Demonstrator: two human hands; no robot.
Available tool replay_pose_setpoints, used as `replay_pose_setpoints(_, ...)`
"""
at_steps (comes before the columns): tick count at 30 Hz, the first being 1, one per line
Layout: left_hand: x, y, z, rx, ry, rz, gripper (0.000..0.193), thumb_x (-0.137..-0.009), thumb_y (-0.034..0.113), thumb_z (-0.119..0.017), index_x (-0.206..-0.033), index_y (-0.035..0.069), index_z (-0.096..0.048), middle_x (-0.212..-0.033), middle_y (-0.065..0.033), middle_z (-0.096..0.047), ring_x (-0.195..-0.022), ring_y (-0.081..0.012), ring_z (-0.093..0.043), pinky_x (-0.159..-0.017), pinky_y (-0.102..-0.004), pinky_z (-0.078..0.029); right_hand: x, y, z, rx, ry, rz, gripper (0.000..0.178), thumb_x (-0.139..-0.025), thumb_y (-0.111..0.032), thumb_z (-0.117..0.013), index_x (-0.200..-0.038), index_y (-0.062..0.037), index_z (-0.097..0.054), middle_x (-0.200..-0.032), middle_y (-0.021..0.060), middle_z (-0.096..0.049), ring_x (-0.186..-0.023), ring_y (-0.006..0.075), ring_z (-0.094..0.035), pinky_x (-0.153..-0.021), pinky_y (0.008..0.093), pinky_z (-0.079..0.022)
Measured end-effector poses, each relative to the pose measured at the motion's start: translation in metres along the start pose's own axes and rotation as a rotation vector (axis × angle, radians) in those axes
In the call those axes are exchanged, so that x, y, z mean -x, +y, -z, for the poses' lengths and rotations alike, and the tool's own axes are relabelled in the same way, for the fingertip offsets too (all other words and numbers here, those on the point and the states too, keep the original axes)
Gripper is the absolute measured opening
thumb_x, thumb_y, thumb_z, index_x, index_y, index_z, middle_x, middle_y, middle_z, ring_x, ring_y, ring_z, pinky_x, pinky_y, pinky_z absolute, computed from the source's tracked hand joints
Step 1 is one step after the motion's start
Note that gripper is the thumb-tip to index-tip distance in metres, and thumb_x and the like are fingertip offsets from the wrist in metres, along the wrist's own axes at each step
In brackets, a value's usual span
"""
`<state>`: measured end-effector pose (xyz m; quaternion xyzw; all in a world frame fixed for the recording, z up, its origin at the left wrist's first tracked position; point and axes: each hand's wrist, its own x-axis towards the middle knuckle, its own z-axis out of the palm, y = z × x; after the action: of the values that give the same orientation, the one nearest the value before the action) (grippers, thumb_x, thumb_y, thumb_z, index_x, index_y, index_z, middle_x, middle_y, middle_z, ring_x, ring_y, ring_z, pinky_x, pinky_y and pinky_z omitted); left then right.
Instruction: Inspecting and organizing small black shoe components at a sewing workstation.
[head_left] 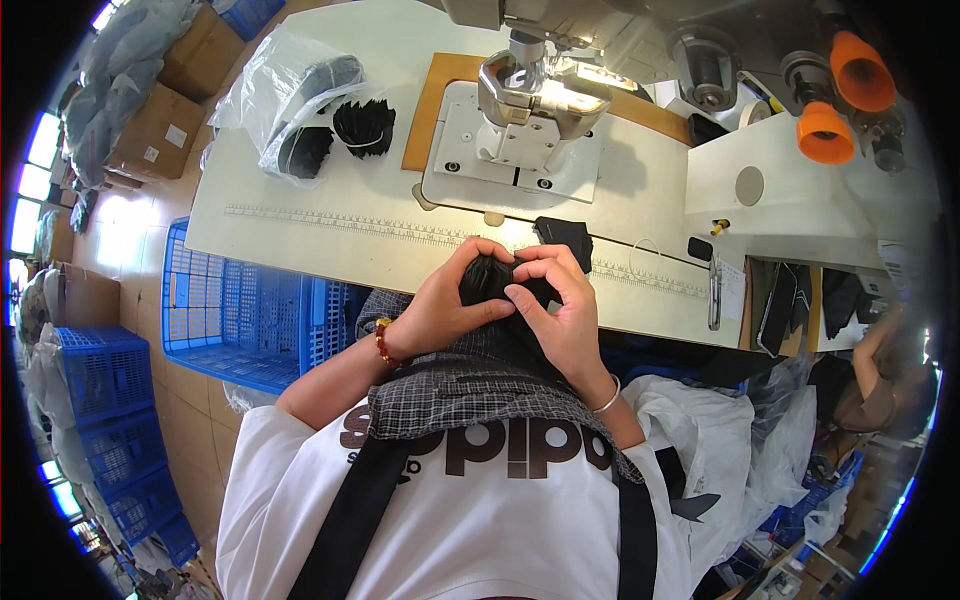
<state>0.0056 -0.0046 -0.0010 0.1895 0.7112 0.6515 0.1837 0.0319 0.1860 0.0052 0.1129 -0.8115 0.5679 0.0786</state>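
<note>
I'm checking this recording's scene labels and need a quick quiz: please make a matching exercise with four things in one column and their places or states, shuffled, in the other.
Column one
1. Left hand
2. Orange cones
3. Right hand
4. Clear plastic bag

Column two
A. On the white table, left of the machine
B. Fingers on black pieces, pale bangle at the wrist
C. Fingers on black pieces, beaded bracelet at the wrist
D. At the upper right of the picture

Right pairs: 1-C, 2-D, 3-B, 4-A
</note>
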Motion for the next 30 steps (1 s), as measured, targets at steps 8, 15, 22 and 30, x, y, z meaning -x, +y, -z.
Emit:
replay_pose_setpoints(8,0.0003,-0.004,0.0015,0.063,-0.013,0.016,0.048,-0.085,0.005,-0.076,-0.125,0.007,-0.05,-0.118,-0.0033,-0.055,-0.109,-0.0118,-0.053,-0.098,-0.0292,-0.045,0.0001,-0.0023,0.0005,-0.008,0.004,0.002,0.014,-0.085,-0.009,-0.074,-0.095,-0.0015,-0.068,-0.108,0.012,-0.064,-0.098,0.0269,-0.063,-0.086,0.0352,-0.049)
replay_pose_setpoints(15,0.0008,-0.0025,0.0034,0.134,-0.037,0.038,0.046,-0.087,0.006,-0.074,-0.126,0.006,-0.05,-0.116,-0.0027,-0.055,-0.107,-0.0103,-0.053,-0.096,-0.0279,-0.045,0.0006,-0.0002,0.0,-0.018,0.011,-0.001,0.012,-0.085,-0.007,-0.072,-0.095,-0.0017,-0.068,-0.107,0.0111,-0.063,-0.096,0.0258,-0.063,-0.084,0.034,-0.049)
replay_pose_setpoints(22,0.0007,-0.003,0.0043,0.149,-0.052,0.04,0.045,-0.088,0.005,-0.073,-0.127,0.006,-0.049,-0.117,-0.0022,-0.054,-0.107,-0.0099,-0.052,-0.096,-0.0273,-0.045,0.0005,0.0008,-0.0007,-0.031,0.019,-0.004,0.01,-0.086,-0.005,-0.072,-0.095,-0.0017,-0.068,-0.106,0.0104,-0.063,-0.094,0.0247,-0.063,-0.082,0.033,-0.049)
replay_pose_setpoints(30,0.0003,-0.0043,0.0039,0.177,-0.064,0.033,0.045,-0.089,0.006,-0.072,-0.128,0.006,-0.048,-0.118,-0.0026,-0.053,-0.108,-0.01,-0.052,-0.097,-0.0275,-0.044,0.0006,0.0012,-0.001,-0.024,0.025,0.002,0.009,-0.086,-0.004,-0.071,-0.094,-0.0021,-0.069,-0.106,0.0103,-0.063,-0.094,0.0242,-0.063,-0.082,0.0328,-0.049)
